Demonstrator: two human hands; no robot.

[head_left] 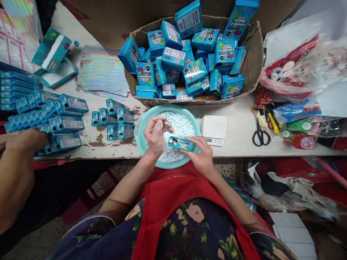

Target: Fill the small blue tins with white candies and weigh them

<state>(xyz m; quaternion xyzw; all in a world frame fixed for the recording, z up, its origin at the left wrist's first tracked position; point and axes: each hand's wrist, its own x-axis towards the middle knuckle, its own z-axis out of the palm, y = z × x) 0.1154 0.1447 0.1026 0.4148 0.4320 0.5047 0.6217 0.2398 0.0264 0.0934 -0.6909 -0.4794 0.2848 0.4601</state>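
A turquoise basin (141, 144) full of small white candies (180, 124) stands at the table's front edge. Over its right half my right hand (200, 153) holds a small blue candy box (181, 143) lying sideways, a round opening at its left end. My left hand (157, 133) hovers over the basin's left half, just left of the box, fingers curled together; whether anything is between the fingertips is too small to tell.
Behind the basin is a cardboard carton (253, 72) of blue boxes. A white scale (214, 126) and black scissors (261, 137) lie right. Small boxes (126, 115) stand left, with holographic sheets (101, 70) behind. Another person's hand (29, 139) touches stacked boxes far left.
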